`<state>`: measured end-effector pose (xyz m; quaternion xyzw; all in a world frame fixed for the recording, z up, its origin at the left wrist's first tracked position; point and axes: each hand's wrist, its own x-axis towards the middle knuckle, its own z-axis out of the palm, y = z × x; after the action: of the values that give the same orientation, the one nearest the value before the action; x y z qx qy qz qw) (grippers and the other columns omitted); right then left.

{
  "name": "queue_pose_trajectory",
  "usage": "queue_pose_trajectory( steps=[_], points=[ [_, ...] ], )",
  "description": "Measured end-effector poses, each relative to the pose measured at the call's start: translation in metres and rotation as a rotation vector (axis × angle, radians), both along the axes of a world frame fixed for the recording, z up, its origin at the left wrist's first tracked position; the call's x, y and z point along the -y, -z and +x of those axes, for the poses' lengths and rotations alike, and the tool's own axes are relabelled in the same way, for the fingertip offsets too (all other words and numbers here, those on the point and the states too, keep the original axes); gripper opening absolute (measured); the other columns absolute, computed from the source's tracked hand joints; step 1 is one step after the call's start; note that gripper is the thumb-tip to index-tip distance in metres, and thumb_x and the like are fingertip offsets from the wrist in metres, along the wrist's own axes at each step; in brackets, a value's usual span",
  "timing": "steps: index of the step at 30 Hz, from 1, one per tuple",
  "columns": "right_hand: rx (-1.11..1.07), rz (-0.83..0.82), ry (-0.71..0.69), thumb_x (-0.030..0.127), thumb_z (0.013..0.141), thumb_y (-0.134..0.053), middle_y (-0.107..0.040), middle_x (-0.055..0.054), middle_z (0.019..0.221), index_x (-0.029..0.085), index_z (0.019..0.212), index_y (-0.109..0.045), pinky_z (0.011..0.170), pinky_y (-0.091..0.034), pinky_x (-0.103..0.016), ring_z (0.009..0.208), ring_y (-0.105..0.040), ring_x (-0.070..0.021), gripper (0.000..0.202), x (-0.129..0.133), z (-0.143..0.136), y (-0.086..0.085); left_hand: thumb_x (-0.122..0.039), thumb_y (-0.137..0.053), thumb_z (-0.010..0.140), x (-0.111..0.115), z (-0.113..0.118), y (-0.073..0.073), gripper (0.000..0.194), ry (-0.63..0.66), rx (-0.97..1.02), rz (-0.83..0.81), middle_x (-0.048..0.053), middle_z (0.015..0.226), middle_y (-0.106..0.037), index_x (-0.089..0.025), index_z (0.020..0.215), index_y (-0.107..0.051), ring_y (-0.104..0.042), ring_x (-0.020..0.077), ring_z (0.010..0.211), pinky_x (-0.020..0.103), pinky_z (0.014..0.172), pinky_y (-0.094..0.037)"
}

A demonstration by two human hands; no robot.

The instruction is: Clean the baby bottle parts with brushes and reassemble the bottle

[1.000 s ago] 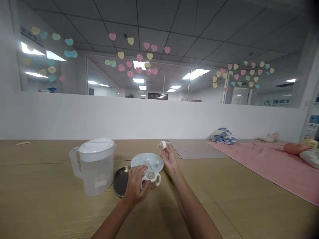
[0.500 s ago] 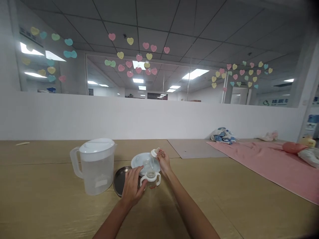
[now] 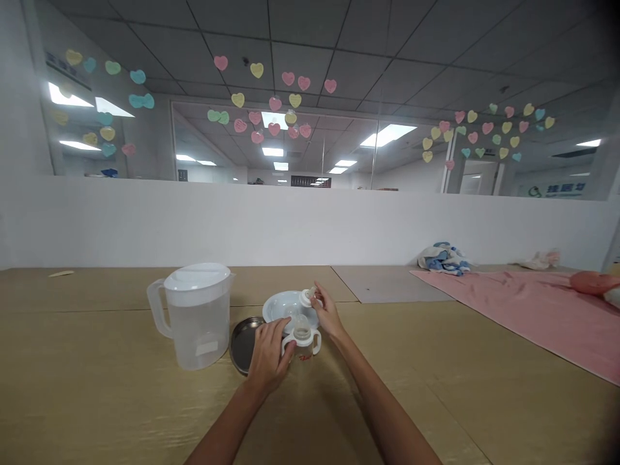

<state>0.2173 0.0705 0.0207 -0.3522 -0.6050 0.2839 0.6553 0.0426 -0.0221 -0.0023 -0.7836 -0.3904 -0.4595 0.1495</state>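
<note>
A clear baby bottle (image 3: 303, 352) with a white ring, two white handles and red print stands upright and open-topped on the table. My left hand (image 3: 269, 354) is at its left side, the thumb by the left handle and the fingers curved round behind. My right hand (image 3: 327, 314) pinches a bottle teat in a white collar (image 3: 305, 298), up behind the bottle. Below it lies a pale blue-white bowl (image 3: 275, 303), with a clear piece in front that I cannot make out fully. A round dark metal tray (image 3: 243, 338) sits left of the bottle, partly behind my left hand.
A lidded translucent jug (image 3: 201, 332) stands left of the tray. Farther off are a grey mat (image 3: 387, 287), a crumpled blue-white cloth (image 3: 443, 259), a pink cloth (image 3: 508, 303) and a reddish object (image 3: 593, 283). A white wall (image 3: 310, 226) with glass above closes the back.
The teat and collar have come down slightly towards the bowl in my right hand and are tilted differently. My left hand stays at the bottle. The whole view has shifted a little.
</note>
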Motion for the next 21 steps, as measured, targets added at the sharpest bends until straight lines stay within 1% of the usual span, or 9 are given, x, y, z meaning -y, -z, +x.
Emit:
queue_pose_trajectory(
  steps=[3, 6, 8, 11, 14, 17, 21],
  points=[
    [0.106, 0.093, 0.042, 0.045, 0.079, -0.051, -0.053, -0.010, 0.109, 0.019, 0.102, -0.058, 0.082, -0.048, -0.033, 0.102, -0.053, -0.0200, 0.037, 0.008, 0.001, -0.005, -0.031, -0.039, 0.088, 0.000, 0.000, 0.000, 0.037, -0.006, -0.005, 0.024, 0.012, 0.111, -0.058, -0.014, 0.120, -0.045, -0.051, 0.0223, 0.102, 0.037, 0.086, -0.036],
    [0.197, 0.142, 0.114, 0.042, 0.081, -0.049, -0.052, -0.009, 0.102, 0.018, 0.098, -0.056, 0.074, -0.051, -0.031, 0.095, -0.054, -0.0188, 0.031, 0.017, 0.000, -0.012, -0.029, -0.041, 0.088, 0.000, 0.001, -0.001, 0.036, -0.034, -0.004, 0.088, 0.013, 0.110, -0.058, -0.013, 0.120, -0.046, -0.052, 0.0217, 0.102, 0.036, 0.085, -0.036],
    [0.273, 0.217, 0.163, 0.037, 0.081, -0.050, -0.052, -0.009, 0.101, 0.018, 0.098, -0.052, 0.070, -0.052, -0.029, 0.092, -0.054, -0.0180, 0.026, 0.024, -0.002, -0.017, -0.028, -0.043, 0.087, 0.001, 0.002, -0.003, 0.036, -0.070, -0.006, 0.167, 0.013, 0.110, -0.059, -0.012, 0.118, -0.047, -0.052, 0.0219, 0.101, 0.035, 0.085, -0.035],
    [0.416, 0.430, 0.252, 0.028, 0.080, -0.050, -0.053, -0.009, 0.099, 0.017, 0.099, -0.049, 0.073, -0.051, -0.032, 0.090, -0.053, -0.0183, 0.022, 0.037, -0.006, -0.026, -0.026, -0.047, 0.085, 0.003, 0.004, -0.006, 0.034, -0.112, -0.011, 0.317, 0.013, 0.106, -0.061, -0.012, 0.116, -0.050, -0.053, 0.0220, 0.100, 0.035, 0.085, -0.034],
    [0.541, 0.644, 0.366, 0.021, 0.076, -0.052, -0.054, -0.010, 0.097, 0.017, 0.105, -0.049, 0.080, -0.048, -0.037, 0.092, -0.052, -0.0207, 0.030, 0.050, -0.011, -0.032, -0.028, -0.048, 0.085, 0.006, 0.006, -0.007, 0.035, -0.137, 0.001, 0.424, 0.013, 0.102, -0.063, -0.012, 0.116, -0.050, -0.055, 0.0222, 0.099, 0.035, 0.086, -0.034],
    [0.620, 0.793, 0.422, 0.019, 0.072, -0.053, -0.052, -0.011, 0.098, 0.017, 0.110, -0.050, 0.078, -0.048, -0.037, 0.091, -0.052, -0.0215, 0.037, 0.060, -0.019, -0.033, -0.031, -0.049, 0.085, 0.006, 0.008, -0.006, 0.046, -0.166, 0.016, 0.463, 0.015, 0.105, -0.062, -0.009, 0.124, -0.042, -0.054, 0.0237, 0.100, 0.036, 0.087, -0.034],
    [0.662, 0.947, 0.464, 0.019, 0.071, -0.054, -0.053, -0.010, 0.089, 0.017, 0.106, -0.054, 0.068, -0.049, -0.032, 0.082, -0.052, -0.0199, 0.035, 0.070, -0.029, -0.034, -0.031, -0.045, 0.086, 0.003, 0.009, -0.002, 0.056, -0.201, 0.032, 0.458, 0.018, 0.107, -0.060, -0.006, 0.134, -0.029, -0.053, 0.0240, 0.098, 0.035, 0.083, -0.035]
  ],
)
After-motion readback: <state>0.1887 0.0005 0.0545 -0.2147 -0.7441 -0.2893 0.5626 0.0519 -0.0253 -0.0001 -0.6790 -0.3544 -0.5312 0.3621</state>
